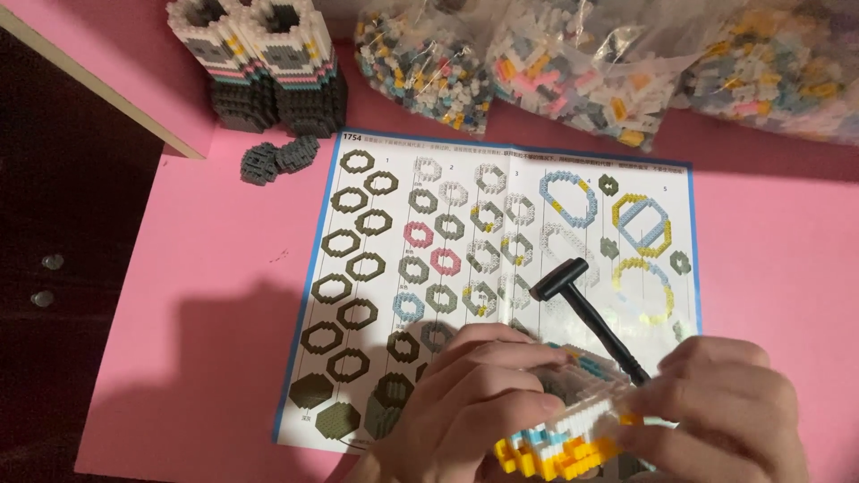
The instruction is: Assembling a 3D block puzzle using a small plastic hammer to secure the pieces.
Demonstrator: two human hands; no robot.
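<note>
In the head view, the instruction sheet lies flat on the pink table, and everything else is placed around it. At the lower edge of the sheet, both hands meet over a small brick model, white on top with blue and yellow layers below. The left hand has its fingers curled close over the top of the model and holds it. The right hand grips the model's right end with bent fingers, and a small black hammer rises from it, with its head over the middle of the sheet.

Above the sheet's top left corner stand two finished brick towers, and a small grey brick piece lies just beside that corner. Beyond the top edge lie clear bags of loose bricks.

The model seems light and stiff, but I judge it fragile: the layers may separate if pressed. It is safer to hold it by the long sides, not by one layer.
</note>
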